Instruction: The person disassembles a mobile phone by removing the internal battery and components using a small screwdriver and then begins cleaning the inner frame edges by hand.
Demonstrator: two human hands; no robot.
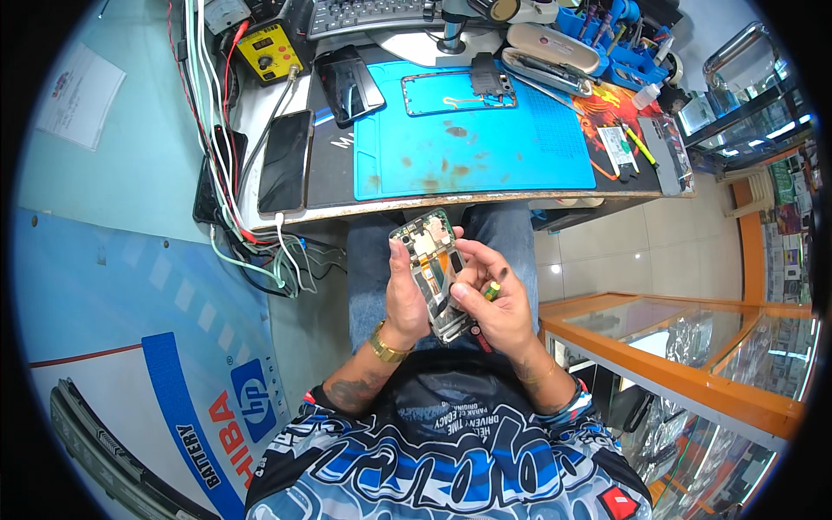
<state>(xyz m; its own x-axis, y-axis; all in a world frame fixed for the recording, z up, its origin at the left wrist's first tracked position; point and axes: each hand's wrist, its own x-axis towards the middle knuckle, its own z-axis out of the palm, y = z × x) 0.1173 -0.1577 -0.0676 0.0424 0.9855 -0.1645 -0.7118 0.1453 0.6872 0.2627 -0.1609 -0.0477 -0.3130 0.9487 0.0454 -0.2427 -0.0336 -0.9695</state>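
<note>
Over my lap, my left hand (405, 295) grips an opened smartphone (428, 245) along its left edge, with the thumb on the near face. Its back cover is off, baring the circuit board at the top and an orange flex cable lower down. My right hand (496, 303) is closed at the phone's right side, its thumb and fingers over the lower half. A small yellow-green tool handle (492, 290) sticks out between those fingers; its tip is hidden. On the blue repair mat (485, 165) lies a phone frame (433, 94) with a dark cover piece (492, 76).
Two dark phones (285, 162) (350, 85) lie left on the bench, beside a yellow power unit (268, 52) and hanging cables. At right are a battery (616, 149), a yellow-green tool (640, 146), an open case (550, 61) and a blue tool rack (637, 65). A glass showcase (659, 347) stands right.
</note>
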